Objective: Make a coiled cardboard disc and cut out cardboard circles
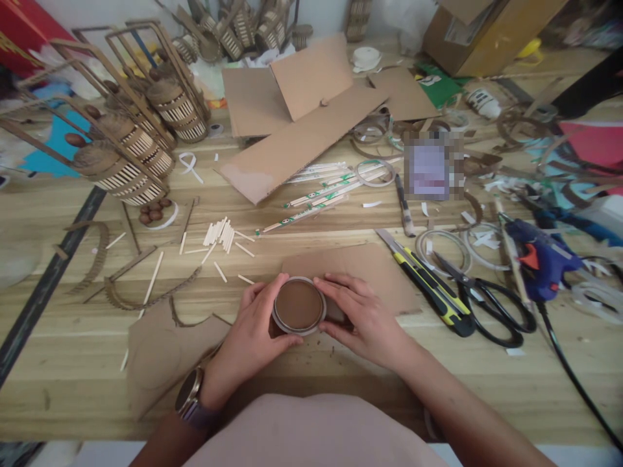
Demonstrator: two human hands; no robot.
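A round tape roll with a brown cardboard disc [298, 305] set in its ring sits on the wooden table near the front edge. My left hand [250, 334] curls round its left side, fingers pressed to the rim; a watch is on that wrist. My right hand [359, 314] wraps the right side, fingers bent over the top edge. Both hands grip the roll. Under and behind it lies a flat cardboard sheet [370, 269].
A yellow utility knife [428, 285], black scissors [487, 301] and a blue glue gun [545, 259] lie right of my hands. Loose wooden sticks [221, 235] and cardboard strips [146, 295] lie to the left. Cardboard lantern models [126, 143] stand back left, large cardboard sheets [302, 117] behind.
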